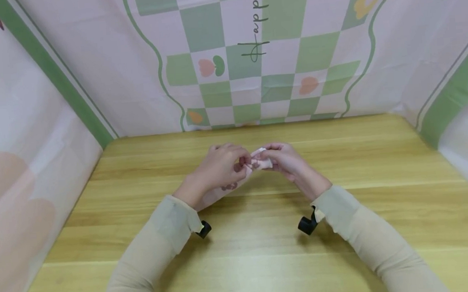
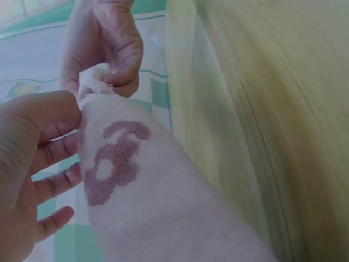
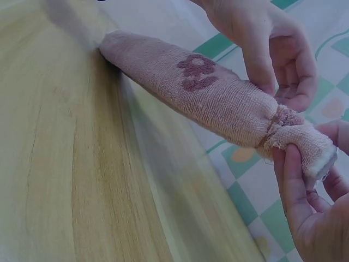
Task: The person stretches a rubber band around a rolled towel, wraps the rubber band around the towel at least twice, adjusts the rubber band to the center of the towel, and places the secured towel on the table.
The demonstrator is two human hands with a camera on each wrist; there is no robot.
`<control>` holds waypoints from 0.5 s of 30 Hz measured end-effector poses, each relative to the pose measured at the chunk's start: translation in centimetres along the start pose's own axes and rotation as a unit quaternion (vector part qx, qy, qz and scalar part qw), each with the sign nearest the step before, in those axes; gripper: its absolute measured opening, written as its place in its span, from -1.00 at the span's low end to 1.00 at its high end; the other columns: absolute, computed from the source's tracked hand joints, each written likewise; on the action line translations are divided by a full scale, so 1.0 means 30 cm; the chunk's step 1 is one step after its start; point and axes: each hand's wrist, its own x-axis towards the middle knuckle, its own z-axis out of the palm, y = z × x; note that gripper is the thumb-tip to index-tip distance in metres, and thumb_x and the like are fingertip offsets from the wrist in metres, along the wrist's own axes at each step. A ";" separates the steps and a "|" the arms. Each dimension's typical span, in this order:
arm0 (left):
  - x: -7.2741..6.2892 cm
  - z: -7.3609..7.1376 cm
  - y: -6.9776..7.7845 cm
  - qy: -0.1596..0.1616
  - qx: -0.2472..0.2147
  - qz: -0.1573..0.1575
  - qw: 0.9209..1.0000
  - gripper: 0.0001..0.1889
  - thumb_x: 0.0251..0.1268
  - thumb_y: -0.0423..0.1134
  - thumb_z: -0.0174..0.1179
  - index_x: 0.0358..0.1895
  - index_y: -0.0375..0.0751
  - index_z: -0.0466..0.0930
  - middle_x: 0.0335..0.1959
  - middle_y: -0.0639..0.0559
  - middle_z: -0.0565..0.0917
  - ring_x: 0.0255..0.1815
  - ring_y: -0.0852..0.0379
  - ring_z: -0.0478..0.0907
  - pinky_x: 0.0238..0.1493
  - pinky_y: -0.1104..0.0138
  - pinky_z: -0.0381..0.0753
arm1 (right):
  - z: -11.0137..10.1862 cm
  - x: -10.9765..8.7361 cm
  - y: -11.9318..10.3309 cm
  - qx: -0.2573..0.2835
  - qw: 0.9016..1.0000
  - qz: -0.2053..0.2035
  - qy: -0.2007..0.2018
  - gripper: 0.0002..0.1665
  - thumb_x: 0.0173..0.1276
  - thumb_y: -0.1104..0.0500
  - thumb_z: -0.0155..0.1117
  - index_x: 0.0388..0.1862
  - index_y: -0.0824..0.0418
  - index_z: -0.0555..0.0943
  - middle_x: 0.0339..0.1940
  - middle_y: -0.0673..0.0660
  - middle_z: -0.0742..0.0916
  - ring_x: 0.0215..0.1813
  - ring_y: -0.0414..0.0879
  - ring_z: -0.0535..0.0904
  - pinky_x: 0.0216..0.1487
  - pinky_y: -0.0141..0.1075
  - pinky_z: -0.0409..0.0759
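Note:
A pale pink terry towel (image 3: 158, 71), rolled into a long tapering bundle with a dark reddish-brown motif, is held between both hands. A thin brown band (image 3: 268, 131) cinches it near one end, leaving a short bunched tip with a whitish edge. My right hand (image 1: 286, 160) grips that tip between thumb and fingers. Just beside the band, my left hand (image 1: 224, 165) pinches the towel with thumb and forefinger, its other fingers spread loosely. In the left wrist view the towel's wider body (image 2: 163, 185) stretches back under the left wrist. Part of the band is hidden by fingers.
The wooden table (image 1: 263, 253) lies beneath both forearms. Behind it hangs a printed cloth (image 1: 246, 90) with green and white checks, and more cloth covers the left and right sides. Small black cameras (image 1: 307, 225) stick out from the sleeves.

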 end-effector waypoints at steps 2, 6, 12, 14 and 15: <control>0.004 0.000 0.003 -0.004 0.003 -0.004 1.000 -0.88 0.36 -0.20 0.30 -0.09 0.01 0.69 -0.21 0.23 0.65 -0.03 0.15 0.51 0.26 -0.09 0.37 | 0.000 -0.001 0.000 0.004 1.000 0.001 0.002 -0.83 0.48 0.42 0.13 -0.27 0.21 0.61 -0.30 0.02 0.73 -0.33 -0.20 0.68 -0.18 -0.38 0.69; 0.005 0.001 0.008 -0.016 0.011 0.002 1.000 -0.94 0.36 -0.19 0.28 -0.17 0.06 0.67 -0.23 0.26 0.60 -0.08 0.16 0.46 0.19 -0.04 0.36 | 0.005 -0.003 0.000 0.010 1.000 0.005 0.002 -0.76 0.47 0.43 0.14 -0.32 0.16 0.64 -0.31 0.03 0.73 -0.35 -0.20 0.68 -0.20 -0.39 0.68; -0.011 0.027 -0.006 -0.013 0.031 0.033 0.999 -0.93 0.43 -0.14 0.23 -0.28 0.06 0.63 -0.31 0.24 0.54 -0.18 0.14 0.42 0.03 0.06 0.41 | -0.002 0.004 0.009 0.026 1.000 0.008 -0.002 -0.83 0.45 0.42 0.15 -0.31 0.23 0.63 -0.34 0.03 0.73 -0.37 -0.20 0.67 -0.22 -0.39 0.68; -0.015 0.035 -0.016 0.006 0.007 0.038 0.999 -0.95 0.42 -0.18 0.24 -0.24 0.02 0.66 -0.32 0.23 0.58 -0.20 0.14 0.44 -0.01 0.08 0.42 | -0.009 0.008 0.012 0.026 1.000 0.010 -0.007 -0.86 0.46 0.40 0.15 -0.29 0.25 0.61 -0.34 0.03 0.72 -0.35 -0.20 0.67 -0.21 -0.38 0.68; -0.015 0.038 -0.021 0.015 -0.013 0.039 0.999 -0.96 0.42 -0.20 0.24 -0.23 -0.01 0.68 -0.33 0.21 0.60 -0.21 0.14 0.46 -0.03 0.10 0.44 | -0.011 0.009 0.013 0.024 1.000 0.010 -0.007 -0.87 0.46 0.40 0.15 -0.28 0.25 0.60 -0.33 0.03 0.72 -0.34 -0.20 0.67 -0.20 -0.38 0.68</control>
